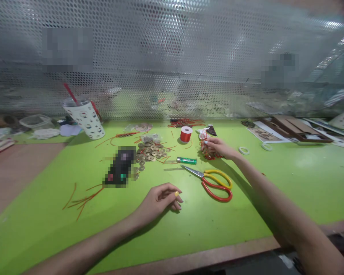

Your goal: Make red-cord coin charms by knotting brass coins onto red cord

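Note:
My left hand (164,198) rests on the green table (172,233) with fingers loosely curled and parted, nothing visible between them. Farther right, my right hand (220,148) reaches over a small heap of red cords (210,154), its fingertips touching it; whether they grip a strand is too small to tell. Between the hands lie scissors (209,182) with one yellow and one red handle. A green lighter (187,160) is just beyond the blades. Behind it stands a spool of red thread (185,135). Round holed coins (152,149) are piled to the left of the lighter.
A blurred-out dark phone-like object (119,168) lies left of the coins, near loose red cords (83,201). A patterned cup (86,118) leans at the back left. White rings (244,150) and a brown tray (298,129) are on the right. A perforated metal screen (149,57) stands behind.

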`<control>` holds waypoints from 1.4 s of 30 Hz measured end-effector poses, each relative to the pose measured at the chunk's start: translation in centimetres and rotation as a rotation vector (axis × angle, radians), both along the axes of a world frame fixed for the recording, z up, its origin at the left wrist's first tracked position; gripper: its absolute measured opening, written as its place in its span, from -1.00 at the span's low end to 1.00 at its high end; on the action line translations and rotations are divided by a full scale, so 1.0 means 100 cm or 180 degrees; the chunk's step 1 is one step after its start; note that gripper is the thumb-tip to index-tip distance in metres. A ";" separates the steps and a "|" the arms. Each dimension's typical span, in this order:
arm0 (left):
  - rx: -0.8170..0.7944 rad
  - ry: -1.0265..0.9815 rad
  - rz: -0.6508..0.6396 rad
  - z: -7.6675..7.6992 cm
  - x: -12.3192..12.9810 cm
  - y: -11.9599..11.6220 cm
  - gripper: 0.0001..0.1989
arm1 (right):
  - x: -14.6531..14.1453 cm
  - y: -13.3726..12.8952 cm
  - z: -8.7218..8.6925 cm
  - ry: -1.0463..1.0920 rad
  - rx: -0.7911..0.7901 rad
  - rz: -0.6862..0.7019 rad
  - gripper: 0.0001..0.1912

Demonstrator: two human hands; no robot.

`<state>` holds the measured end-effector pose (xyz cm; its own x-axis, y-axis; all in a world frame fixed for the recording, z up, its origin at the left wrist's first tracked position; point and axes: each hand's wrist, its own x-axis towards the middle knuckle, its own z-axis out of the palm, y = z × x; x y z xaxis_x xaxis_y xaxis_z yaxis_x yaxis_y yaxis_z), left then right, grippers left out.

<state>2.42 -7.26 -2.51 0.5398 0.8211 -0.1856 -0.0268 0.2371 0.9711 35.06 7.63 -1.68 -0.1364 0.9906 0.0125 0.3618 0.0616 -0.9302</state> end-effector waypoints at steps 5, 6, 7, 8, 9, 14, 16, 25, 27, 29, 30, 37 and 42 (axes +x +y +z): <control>0.0007 -0.0009 -0.0013 0.001 0.001 0.000 -0.66 | 0.006 -0.002 -0.001 0.0366 -0.0470 0.0188 -0.73; 0.0003 -0.0001 -0.0013 0.001 0.001 0.000 -0.66 | 0.007 -0.002 -0.001 0.0415 -0.0501 0.0196 -0.74; -0.0006 0.0004 -0.0016 0.001 0.001 0.000 -0.66 | 0.007 -0.003 0.000 0.0449 -0.0522 0.0212 -0.74; -0.0014 0.0000 -0.0019 0.001 0.001 0.000 -0.66 | 0.008 -0.003 0.001 0.0469 -0.0537 0.0235 -0.74; -0.0019 -0.0011 -0.0024 0.000 0.001 0.000 -0.67 | 0.008 -0.004 0.001 0.0476 -0.0544 0.0264 -0.74; -0.0018 -0.0056 -0.0031 0.000 0.001 0.001 -0.67 | 0.001 -0.003 -0.001 0.0363 -0.0388 0.0302 -0.73; -0.0031 -0.0055 -0.0017 0.000 0.001 0.001 -0.67 | -0.001 0.000 -0.004 0.0274 -0.0233 0.0271 -0.71; 0.0022 -0.0023 -0.0020 0.002 0.001 0.001 -0.65 | 0.001 0.015 -0.015 -0.0477 0.0673 0.0252 -0.66; -0.0002 -0.0030 -0.0011 0.002 0.002 0.001 -0.65 | 0.004 0.019 -0.019 -0.0675 0.0883 0.0206 -0.67; 0.0005 -0.0050 -0.0021 0.000 0.002 0.001 -0.65 | 0.006 0.024 -0.024 -0.0881 0.1053 0.0153 -0.70; 0.0026 -0.0055 -0.0034 -0.001 0.002 0.001 -0.65 | 0.008 0.027 -0.027 -0.0982 0.1130 0.0110 -0.72; 0.0050 -0.0041 -0.0051 -0.002 0.001 0.002 -0.67 | 0.015 0.043 -0.045 -0.1580 0.1494 -0.0510 -0.78; 0.0050 -0.0059 -0.0056 -0.001 0.002 0.002 -0.66 | 0.014 0.042 -0.051 -0.1859 0.1525 -0.0913 -0.79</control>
<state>2.59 -7.04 -2.61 0.5575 0.8141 -0.1627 -0.0406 0.2224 0.9741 36.47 11.87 -6.78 0.0065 0.8930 0.4500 0.8434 0.2369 -0.4822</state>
